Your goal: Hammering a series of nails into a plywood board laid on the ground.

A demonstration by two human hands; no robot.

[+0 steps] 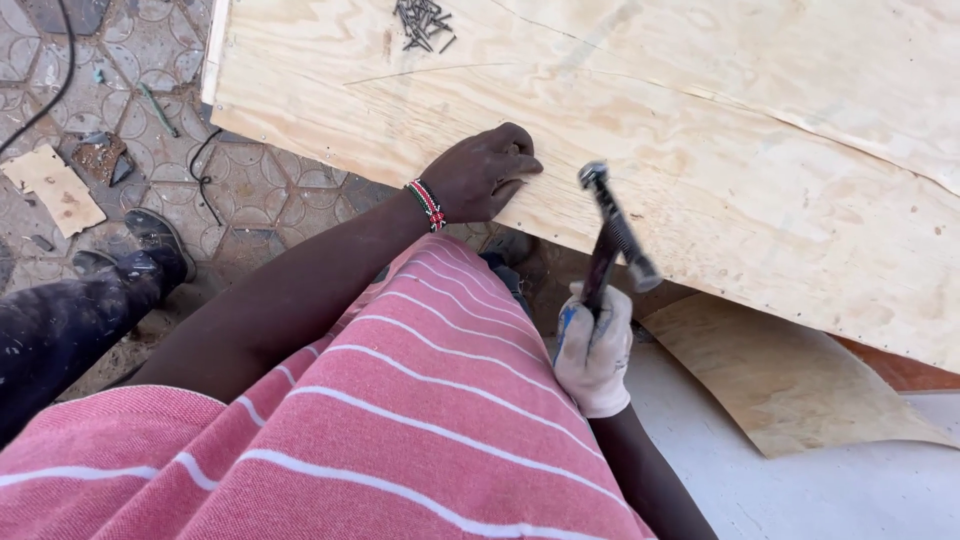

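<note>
Nearest, the gloved right hand (pixel 594 352) has its grip closed round the handle of a hammer (pixel 612 232), head raised just right of the left hand (pixel 485 172). That bare hand pinches shut at the plywood sheet (pixel 720 170) edge — the nail itself I cannot make out. A row of small dots already runs along that pale edge; beyond the grip, loose nails (pixel 422 22) lie piled, so nailing looks partway.

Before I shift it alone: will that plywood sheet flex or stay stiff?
Probably flexes: the plywood sheet looks thin and its surface already waves. Likely light for its size. The nails lying loose on it would probably slide off.
</note>
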